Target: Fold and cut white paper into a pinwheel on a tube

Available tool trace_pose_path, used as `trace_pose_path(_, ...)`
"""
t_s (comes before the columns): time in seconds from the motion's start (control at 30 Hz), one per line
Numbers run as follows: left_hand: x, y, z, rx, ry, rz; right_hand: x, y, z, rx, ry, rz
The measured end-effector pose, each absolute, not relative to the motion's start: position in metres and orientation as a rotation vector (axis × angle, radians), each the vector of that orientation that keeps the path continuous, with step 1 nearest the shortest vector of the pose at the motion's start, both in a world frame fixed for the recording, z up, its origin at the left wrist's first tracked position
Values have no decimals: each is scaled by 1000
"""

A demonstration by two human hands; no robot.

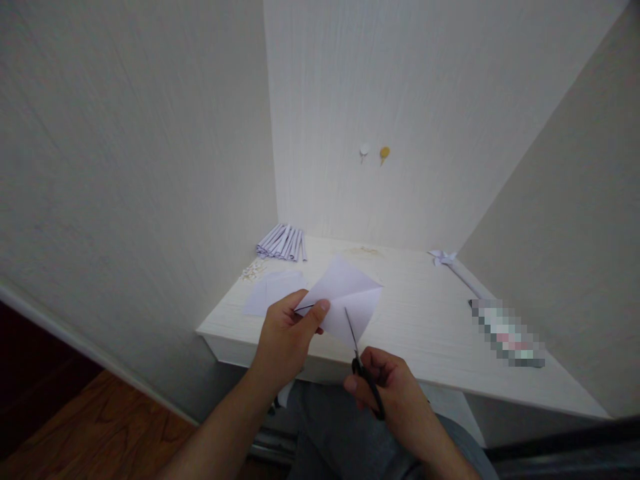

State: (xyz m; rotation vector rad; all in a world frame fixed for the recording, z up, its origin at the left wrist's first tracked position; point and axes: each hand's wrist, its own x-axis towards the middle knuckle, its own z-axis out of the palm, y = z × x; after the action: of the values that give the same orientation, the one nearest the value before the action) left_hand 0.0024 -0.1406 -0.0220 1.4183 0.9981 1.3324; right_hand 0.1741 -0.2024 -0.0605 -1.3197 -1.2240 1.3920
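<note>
Pinched between the thumb and fingers of my left hand [290,333] is a square sheet of white paper [345,283], turned cornerwise with a crease across it. My right hand [393,387] is closed around the black handles of a pair of scissors [369,383]. The scissor blades reach up over the lower part of the paper; whether they have cut into it I cannot tell. Behind my left hand, more white sheets [265,292] lie flat on the white desk [420,320].
Rolled paper tubes [283,242] are piled at the back left, with small scraps [253,270] in front. At the right lie a long paper roll with a folded paper end [463,273] and a blurred-out item [507,333]. Two round hooks [384,153] hang on the back wall.
</note>
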Motion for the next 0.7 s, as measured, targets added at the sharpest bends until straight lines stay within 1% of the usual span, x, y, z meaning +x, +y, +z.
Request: trace_pose_path(0.7,3,-141,-26,1403,977,1322,175,-203,-62,-1331,-1220,1363)
